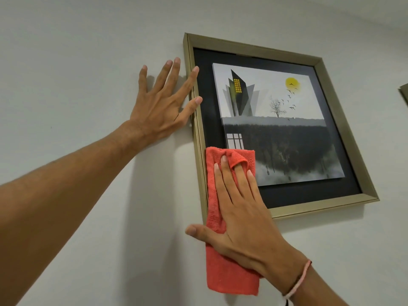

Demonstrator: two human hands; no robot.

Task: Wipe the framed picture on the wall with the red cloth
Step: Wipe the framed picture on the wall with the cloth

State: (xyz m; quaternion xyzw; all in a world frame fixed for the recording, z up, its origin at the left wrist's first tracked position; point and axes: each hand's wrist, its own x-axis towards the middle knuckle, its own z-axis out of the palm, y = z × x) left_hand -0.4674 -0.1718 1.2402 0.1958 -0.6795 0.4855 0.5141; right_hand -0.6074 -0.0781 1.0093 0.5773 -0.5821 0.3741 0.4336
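The framed picture (276,127) hangs on the white wall (77,51) and fills the centre and right of the view, with a gold frame, a dark mount and a raised print of a building, a bare tree, birds and a yellow sun. The left hand (163,104) lies flat on the wall in the upper left of the view, beside the frame's left edge. Its fingers (170,74) are spread and released, holding nothing; the index finger and thumb reach over the gold edge and touch it. I judge that this hand is placed there to steady the frame, so that it does not swing or shift while the other hand pushes on it.

The right hand (240,208) is in the lower centre and presses the red cloth (223,257) flat against the lower left corner of the picture. Its fingers (220,180) are stretched out and lie on the cloth; they are not clenched around it. One fold of the cloth wraps over the tip of the ring finger, which probably helps the cloth to travel with the hand. The thumb points to the left, over the wall.

The cloth lies under the palm and fingers. Its upper end covers the lower left corner of the print and the mount beside it, and its lower end hangs free below the frame, over the wall. The wiping seems to be in progress at this corner; most of the print lies uncovered to the upper right. On the right wrist there is a thin pink bracelet (298,281).
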